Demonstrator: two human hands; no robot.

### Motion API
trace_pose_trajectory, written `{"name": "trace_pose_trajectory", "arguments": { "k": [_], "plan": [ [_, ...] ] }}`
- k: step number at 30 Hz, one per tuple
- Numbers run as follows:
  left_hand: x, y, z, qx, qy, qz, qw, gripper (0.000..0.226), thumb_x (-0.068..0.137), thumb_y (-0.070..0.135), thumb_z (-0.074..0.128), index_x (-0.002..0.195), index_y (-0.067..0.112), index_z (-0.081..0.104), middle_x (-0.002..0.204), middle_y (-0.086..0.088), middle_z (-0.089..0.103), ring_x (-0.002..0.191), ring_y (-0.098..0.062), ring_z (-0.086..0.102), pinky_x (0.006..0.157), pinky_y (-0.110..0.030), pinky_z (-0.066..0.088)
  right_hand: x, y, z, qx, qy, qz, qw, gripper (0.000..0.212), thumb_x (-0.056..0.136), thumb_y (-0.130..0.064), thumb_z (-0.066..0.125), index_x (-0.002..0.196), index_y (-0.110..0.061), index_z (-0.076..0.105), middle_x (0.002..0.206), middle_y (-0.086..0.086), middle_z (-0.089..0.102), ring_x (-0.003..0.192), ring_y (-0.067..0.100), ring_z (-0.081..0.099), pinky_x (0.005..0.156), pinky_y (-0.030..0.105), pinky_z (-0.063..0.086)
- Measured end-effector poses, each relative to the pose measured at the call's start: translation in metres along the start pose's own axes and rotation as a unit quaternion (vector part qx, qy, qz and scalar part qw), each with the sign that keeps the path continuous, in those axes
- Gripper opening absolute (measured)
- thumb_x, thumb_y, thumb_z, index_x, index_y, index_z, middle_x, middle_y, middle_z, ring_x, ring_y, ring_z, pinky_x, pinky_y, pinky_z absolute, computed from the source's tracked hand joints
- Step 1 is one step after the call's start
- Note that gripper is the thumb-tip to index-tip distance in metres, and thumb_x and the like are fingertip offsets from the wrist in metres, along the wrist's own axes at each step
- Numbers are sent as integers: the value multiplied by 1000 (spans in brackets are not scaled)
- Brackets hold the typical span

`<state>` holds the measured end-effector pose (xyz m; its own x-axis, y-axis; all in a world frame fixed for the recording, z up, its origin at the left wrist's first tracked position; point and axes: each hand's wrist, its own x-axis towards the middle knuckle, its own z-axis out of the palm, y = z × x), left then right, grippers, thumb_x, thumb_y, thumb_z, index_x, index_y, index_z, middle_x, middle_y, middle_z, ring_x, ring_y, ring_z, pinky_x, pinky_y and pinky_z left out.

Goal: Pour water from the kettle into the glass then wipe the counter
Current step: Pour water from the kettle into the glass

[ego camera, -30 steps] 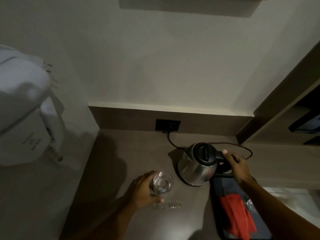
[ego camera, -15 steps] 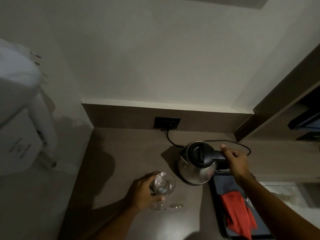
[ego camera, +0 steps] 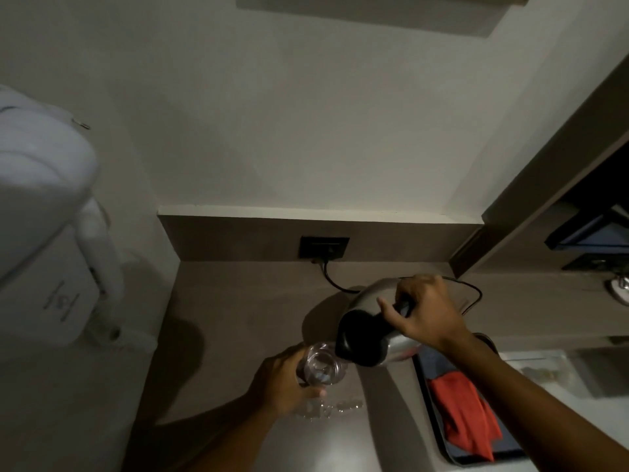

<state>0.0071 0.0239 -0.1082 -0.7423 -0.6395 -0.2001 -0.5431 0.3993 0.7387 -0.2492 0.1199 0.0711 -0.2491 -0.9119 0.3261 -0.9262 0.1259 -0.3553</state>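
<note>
A steel kettle (ego camera: 366,338) with a black lid is lifted and tipped down to the left, its spout over the clear glass (ego camera: 321,367). My right hand (ego camera: 425,311) grips the kettle's black handle. My left hand (ego camera: 282,386) wraps around the glass, which stands on the brown counter (ego camera: 238,318). A red cloth (ego camera: 464,413) lies on a dark tray (ego camera: 430,413) at the right. Whether water is flowing cannot be told.
A black wall socket (ego camera: 323,247) with a cable (ego camera: 335,284) sits at the back of the counter. Small wet drops (ego camera: 335,407) glint just in front of the glass. A white appliance (ego camera: 44,216) hangs on the left wall. A dark shelf unit (ego camera: 578,199) rises at the right.
My right hand has lifted the kettle off its spot and tilted it left over the glass. My left hand still holds the glass in the same place.
</note>
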Motion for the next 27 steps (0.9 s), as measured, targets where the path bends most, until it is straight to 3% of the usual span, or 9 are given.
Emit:
{"name": "trace_pose_trajectory", "arguments": {
  "k": [6,16,27],
  "plan": [
    [1,0,-2,12,-4,-3,1000,97,48,75,78,136,45,49,115,19,70,99,-5,65,89,-26,54,0,-12,-1,-93,-1,-14,996,48,82,-52,51,52,-15,52,48,0,49,50,19,49,71,41,41],
    [1,3,-4,36,-13,-18,999,95,57,69,84,140,41,46,129,14,65,115,-11,62,95,-29,53,4,-33,1,-168,-19,-55,984,49,84,-56,45,55,-18,51,52,-5,42,53,13,38,71,35,38],
    [0,6,-6,37,-29,-32,998,101,50,82,73,139,48,40,127,19,65,113,-9,62,91,-27,53,1,-46,-1,-228,-24,-83,970,48,89,-58,41,57,-22,44,54,-6,40,55,12,30,70,32,28]
  ]
}}
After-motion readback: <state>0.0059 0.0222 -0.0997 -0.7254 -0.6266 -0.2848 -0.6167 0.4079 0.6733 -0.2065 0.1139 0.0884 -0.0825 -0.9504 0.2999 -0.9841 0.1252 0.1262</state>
